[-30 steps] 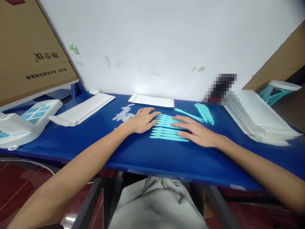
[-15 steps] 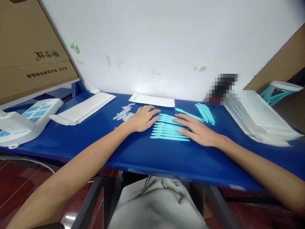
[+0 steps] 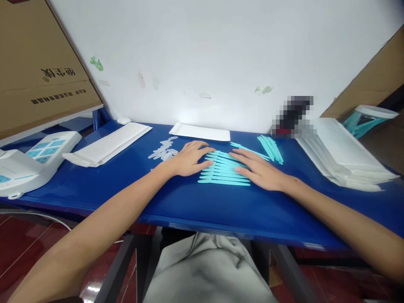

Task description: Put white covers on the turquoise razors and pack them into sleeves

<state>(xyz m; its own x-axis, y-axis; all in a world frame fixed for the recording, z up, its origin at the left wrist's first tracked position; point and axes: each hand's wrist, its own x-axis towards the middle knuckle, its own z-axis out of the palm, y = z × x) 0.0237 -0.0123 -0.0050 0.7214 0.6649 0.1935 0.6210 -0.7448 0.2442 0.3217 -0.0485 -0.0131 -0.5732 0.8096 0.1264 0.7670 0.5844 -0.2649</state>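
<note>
A row of several thin turquoise plastic sticks (image 3: 221, 170) lies side by side on the blue table (image 3: 132, 181). My left hand (image 3: 188, 158) rests flat at the left ends of the sticks, fingers stretched out and touching them. My right hand (image 3: 260, 171) lies flat on the right ends of the same sticks, fingers spread. Neither hand grips anything. A second loose bunch of turquoise sticks (image 3: 270, 148) lies further back to the right. Small clear plastic caps (image 3: 163, 150) are scattered just left of my left hand.
White flat pouches lie at the back: one stack (image 3: 107, 143) on the left, one pouch (image 3: 202, 131) in the middle, a large stack (image 3: 342, 153) on the right. A white machine (image 3: 31, 158) sits far left. Cardboard boxes (image 3: 41, 63) flank both sides. A jar (image 3: 368, 120) holds more sticks.
Both hands have shifted a little along the row of sticks, the right hand drawing slightly closer to the left; the sticks look more tightly gathered.
</note>
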